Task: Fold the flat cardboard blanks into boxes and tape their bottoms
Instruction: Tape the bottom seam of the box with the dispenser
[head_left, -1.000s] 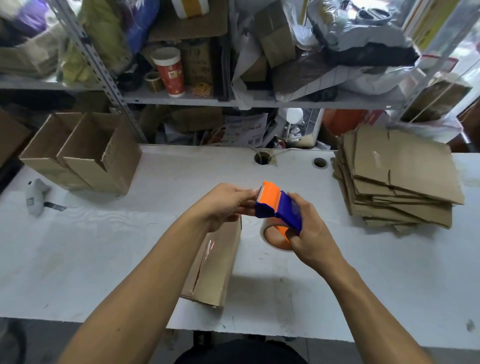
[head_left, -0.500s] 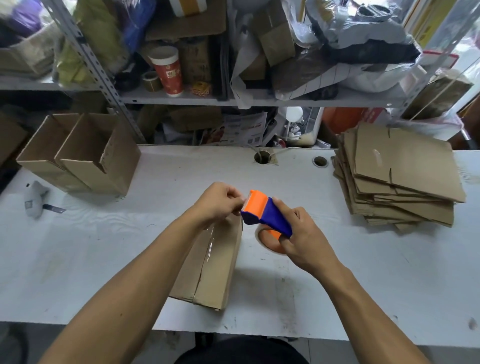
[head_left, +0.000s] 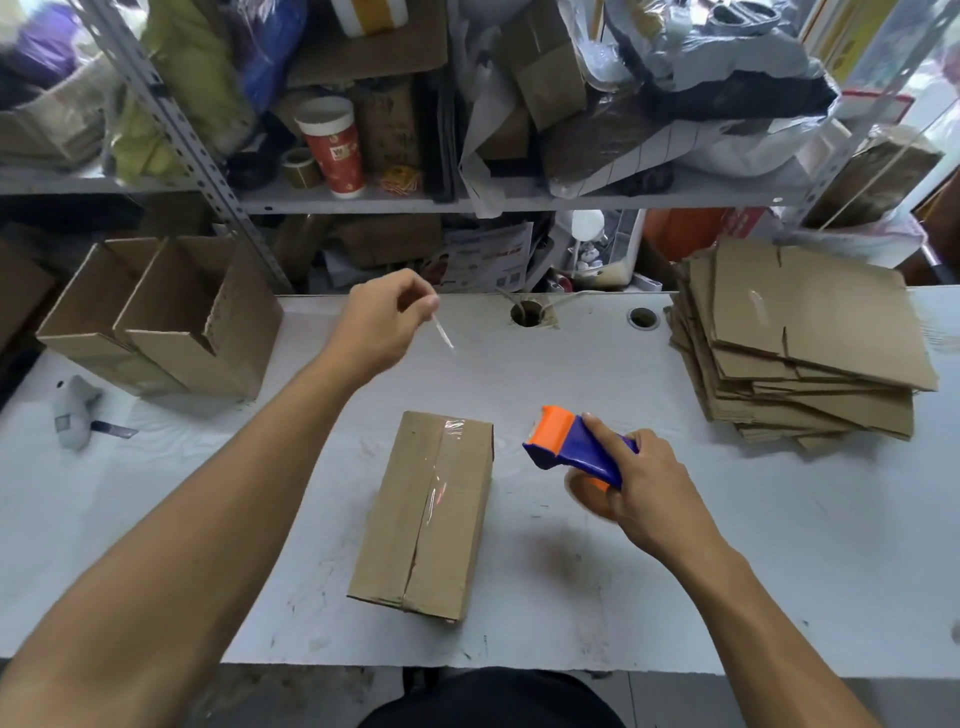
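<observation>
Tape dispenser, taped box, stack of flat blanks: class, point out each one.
tape dispenser (head_left: 579, 451), head view, on its blue body, gripped by the right hand (head_left: 654, 488).
taped box (head_left: 426, 514), head view, on its taped seam.
stack of flat blanks (head_left: 810, 322), head view, on the top sheet.

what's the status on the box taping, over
Left hand raised, pinching a tape scrap. Right hand grips tape dispenser. Box bottom-up, seam taped. Nothing in the way.

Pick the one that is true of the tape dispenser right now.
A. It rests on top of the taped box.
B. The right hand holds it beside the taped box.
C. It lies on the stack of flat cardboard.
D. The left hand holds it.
B: the right hand grips the tape dispenser just right of the taped box, while the left hand pinches a small strip farther back.
</observation>
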